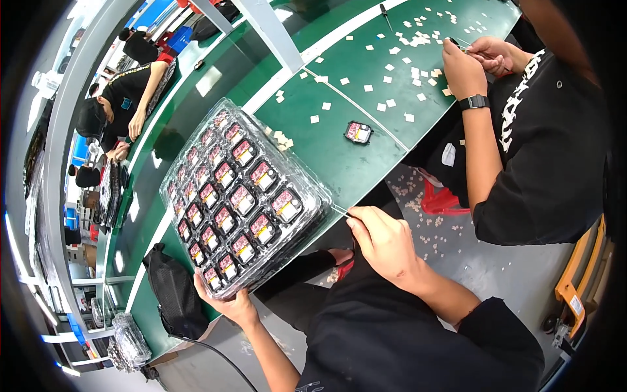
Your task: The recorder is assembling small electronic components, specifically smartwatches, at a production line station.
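Note:
A stack of clear plastic trays [312,183] lies tilted across the green table edge. Its pockets carry several small black square modules [242,200], each with a reddish and white inner face. Around the stack's near left corner, my left hand [230,303] has its fingers wrapped, with part of them hidden under the tray. My right hand [386,247] pinches thin metal tweezers [341,210] just off the tray's right corner. One loose module [358,132] sits on the table beyond the tray, apart from both hands.
Small pale square pieces [390,103] litter the green table [366,163] and the floor. A co-worker's hands [473,62] work at the right. A black bag [173,294] lies left of the trays. A grey metal post [268,32] rises beyond. Another person [130,91] sits across the table.

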Demonstrator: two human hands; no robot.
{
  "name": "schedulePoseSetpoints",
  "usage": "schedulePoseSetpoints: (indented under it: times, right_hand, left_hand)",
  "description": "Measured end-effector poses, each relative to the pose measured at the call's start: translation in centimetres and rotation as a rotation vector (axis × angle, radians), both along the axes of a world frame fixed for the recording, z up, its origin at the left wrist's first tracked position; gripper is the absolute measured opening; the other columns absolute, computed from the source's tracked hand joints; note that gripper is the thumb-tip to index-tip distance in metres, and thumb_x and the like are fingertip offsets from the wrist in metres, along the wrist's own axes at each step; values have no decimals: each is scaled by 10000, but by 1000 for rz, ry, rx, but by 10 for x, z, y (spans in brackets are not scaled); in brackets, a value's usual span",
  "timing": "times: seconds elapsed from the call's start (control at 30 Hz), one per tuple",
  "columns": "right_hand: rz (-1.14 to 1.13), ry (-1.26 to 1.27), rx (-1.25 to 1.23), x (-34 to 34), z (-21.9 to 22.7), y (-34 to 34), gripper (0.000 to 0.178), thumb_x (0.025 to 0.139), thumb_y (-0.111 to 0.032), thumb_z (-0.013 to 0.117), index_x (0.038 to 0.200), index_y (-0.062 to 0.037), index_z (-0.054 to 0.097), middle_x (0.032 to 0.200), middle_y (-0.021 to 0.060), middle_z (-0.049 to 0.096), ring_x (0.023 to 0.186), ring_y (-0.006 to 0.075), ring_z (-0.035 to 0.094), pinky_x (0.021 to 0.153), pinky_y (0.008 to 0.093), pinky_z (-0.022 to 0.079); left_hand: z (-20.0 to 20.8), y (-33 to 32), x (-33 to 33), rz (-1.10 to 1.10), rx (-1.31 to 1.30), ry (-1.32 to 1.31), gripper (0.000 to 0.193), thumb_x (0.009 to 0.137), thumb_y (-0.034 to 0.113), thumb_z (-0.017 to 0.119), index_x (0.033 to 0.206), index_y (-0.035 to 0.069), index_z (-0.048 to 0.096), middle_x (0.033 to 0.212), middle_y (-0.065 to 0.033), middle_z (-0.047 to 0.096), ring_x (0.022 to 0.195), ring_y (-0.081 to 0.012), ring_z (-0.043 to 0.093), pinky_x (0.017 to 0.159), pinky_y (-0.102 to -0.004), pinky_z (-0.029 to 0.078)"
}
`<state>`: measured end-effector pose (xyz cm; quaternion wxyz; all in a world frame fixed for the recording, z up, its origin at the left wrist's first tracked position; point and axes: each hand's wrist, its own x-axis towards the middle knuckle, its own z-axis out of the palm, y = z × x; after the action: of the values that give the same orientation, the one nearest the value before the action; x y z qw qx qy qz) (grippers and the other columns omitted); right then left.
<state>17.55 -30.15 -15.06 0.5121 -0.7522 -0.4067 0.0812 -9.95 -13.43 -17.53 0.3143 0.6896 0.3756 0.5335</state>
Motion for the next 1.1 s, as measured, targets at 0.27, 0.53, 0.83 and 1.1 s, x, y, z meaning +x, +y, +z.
schedulePoseSetpoints:
  times: [0.27,0.53,0.83,1.1]
  right_hand:
    - [-51,-130,114,9,-20,12,118,946,-101,689,1034,-24,671,832,103,669,610,292,669,510,362,541]
    - [-14,-175,59,13,-26,9,139,935,-108,667,1063,-52,671,803,91,634,596,296,667,511,371,544]
    - [8,-101,163,9,-35,13,143,935,-116,648,1066,-61,667,814,93,637,614,298,681,538,380,566]
    - [29,-92,224,2,-26,10,184,904,-95,663,1081,-53,690,835,78,657,653,278,695,553,364,570]
  left_hand:
    - [1,4,-1,11,13,-1,981,695,-130,667,1581,40,279,1563,-132,389,1405,-256,427,1209,-404,317]
    - [-1,7,-3,0,-37,-41,932,738,-103,666,1576,85,303,1494,-147,427,1319,-277,491,1138,-417,423]
    - [-2,10,-8,-37,-27,-39,952,721,-23,727,1570,74,306,1509,-121,403,1347,-275,454,1170,-418,367]
    - [0,9,-7,-24,-50,-63,1002,679,-21,806,1552,77,323,1506,-79,409,1366,-249,427,1191,-410,338]
